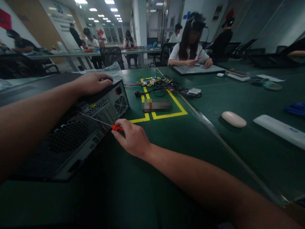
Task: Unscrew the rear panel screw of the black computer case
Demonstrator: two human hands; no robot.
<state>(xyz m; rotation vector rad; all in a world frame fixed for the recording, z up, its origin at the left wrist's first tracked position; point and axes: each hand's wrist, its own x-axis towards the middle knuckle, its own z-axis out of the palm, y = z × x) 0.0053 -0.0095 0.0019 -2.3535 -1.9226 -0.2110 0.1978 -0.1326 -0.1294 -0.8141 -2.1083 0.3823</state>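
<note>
A dark desktop computer case (105, 122) lies on its side at the left, its metal rear panel with vents, slots and ports turned towards me. My left hand (94, 82) rests flat on its upper face near the rear edge, fingers extended and holding nothing. Closed around the orange handle of a long thin screwdriver (116, 127), my right hand (133, 136) is beside the rear panel. The metal shaft points left across the panel towards the slot area. Whether its tip touches a screw, I cannot tell.
Beyond the case lies a tangle of cables (166, 83) near yellow tape (169, 116) and a blurred object (157, 105). To the right are a pale oval mouse-like object (233, 119) and a long white bar (280, 128). A co-worker (188, 51) sits across the green table (186, 140).
</note>
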